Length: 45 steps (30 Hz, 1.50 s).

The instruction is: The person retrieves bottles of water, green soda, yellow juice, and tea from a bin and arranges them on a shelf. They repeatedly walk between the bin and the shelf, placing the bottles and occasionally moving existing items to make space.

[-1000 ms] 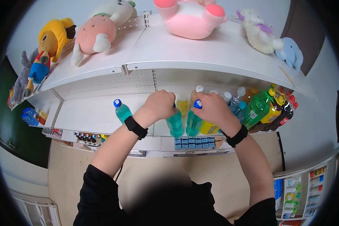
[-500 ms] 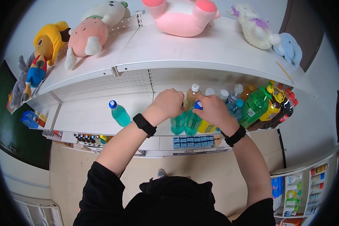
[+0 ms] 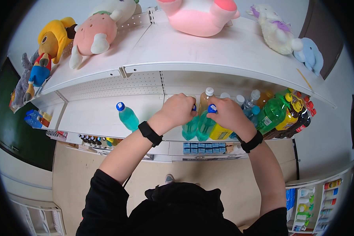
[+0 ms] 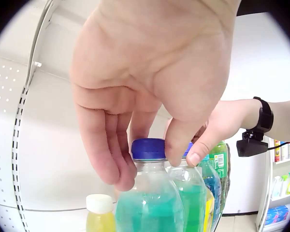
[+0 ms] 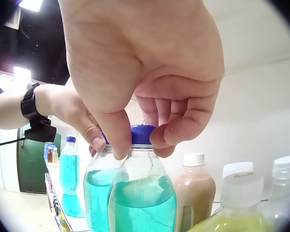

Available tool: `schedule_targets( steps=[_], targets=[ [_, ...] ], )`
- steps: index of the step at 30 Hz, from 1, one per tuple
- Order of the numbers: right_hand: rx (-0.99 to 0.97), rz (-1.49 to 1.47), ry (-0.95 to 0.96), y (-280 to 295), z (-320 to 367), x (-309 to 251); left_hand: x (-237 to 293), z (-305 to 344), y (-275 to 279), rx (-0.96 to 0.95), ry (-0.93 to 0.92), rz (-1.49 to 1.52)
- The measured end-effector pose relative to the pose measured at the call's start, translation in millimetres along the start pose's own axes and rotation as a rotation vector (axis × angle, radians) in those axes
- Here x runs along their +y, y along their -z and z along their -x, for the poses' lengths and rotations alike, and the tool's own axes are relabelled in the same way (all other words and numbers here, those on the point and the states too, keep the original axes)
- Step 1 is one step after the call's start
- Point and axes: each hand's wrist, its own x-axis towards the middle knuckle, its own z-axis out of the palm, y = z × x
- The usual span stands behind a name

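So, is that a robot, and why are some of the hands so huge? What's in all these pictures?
No robot here: it's a person with two bare hands. The wide picture looks down from a camera on their head. The close-ups come from a little camera on each wrist, so the hands look huge. Drink bottles stand on the white shelf, with soft toys above. The left hand has its fingers on the blue cap of a blue-green bottle. The right hand pinches the cap of the matching bottle next to it. A third blue-capped bottle stands apart, on the left.
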Motion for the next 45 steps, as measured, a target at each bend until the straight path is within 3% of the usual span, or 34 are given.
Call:
schedule_targets(
  steps=[3, 6, 8, 10, 13, 14, 16, 17, 20, 22, 23, 25, 27, 33, 35, 45],
  targets=[
    [-0.006, -0.021, 0.009, 0.1, -0.8, -0.2, -1.9, 0.7, 8.5, -0.098, 0.02, 0.018],
    [-0.05, 0.033, -0.008, 8.6, 1.7, -7.4, -15.1, 22.2, 42.0, -0.026, 0.101, 0.004],
    [-0.092, 0.065, -0.023, 14.1, 2.3, -10.0, -51.5, 45.6, 68.4, 0.001, 0.083, -0.152],
    [-0.018, 0.08, 0.024, 10.1, 0.8, -5.1, -82.2, 71.5, 96.6, -0.037, 0.215, -0.309],
    [0.128, 0.07, 0.089, 7.0, -7.4, -14.0, -113.8, 104.3, 114.6, -0.039, 0.477, -0.171],
    [0.204, 0.05, 0.106, 7.9, -10.4, -19.2, -131.2, 114.8, 106.0, -0.037, 0.484, -0.175],
    [0.207, 0.04, 0.129, 7.7, -12.6, -30.7, -165.3, 134.7, 70.5, 0.1, 0.523, 0.501],
    [0.207, 0.033, 0.142, 7.3, -13.1, -34.7, -173.0, 144.5, 49.3, 0.127, 0.492, 0.659],
    [0.198, 0.025, 0.235, -4.8, -14.9, -34.4, -199.2, 157.8, -36.9, 0.255, 0.433, 0.674],
    [0.101, 0.028, 0.213, -9.4, -17.0, -39.7, -191.7, 152.1, -73.9, 0.559, 0.387, 0.784],
    [0.01, 0.03, 0.191, -11.0, -18.2, -41.7, -184.3, 148.5, -81.0, 0.56, 0.388, 0.789],
    [0.004, 0.058, 0.201, -15.7, -19.3, -42.0, -155.3, 133.4, -81.3, 0.565, 0.47, 0.596],
    [-0.012, 0.088, 0.215, -15.0, -17.6, -43.7, -136.0, 120.1, -96.3, 0.584, 0.456, 0.63],
    [0.072, 0.262, 0.186, 3.0, -1.0, -27.0, -93.1, 88.7, -120.5, 0.512, 0.359, 0.832],
    [-0.023, 0.312, 0.135, 2.8, 3.2, -17.7, -88.4, 80.8, -124.5, 0.465, 0.321, 0.8],
    [0.09, 0.17, 0.175, -1.0, 5.6, -3.5, -86.1, 82.4, -147.8, 0.35, 0.303, 0.833]
  ],
)
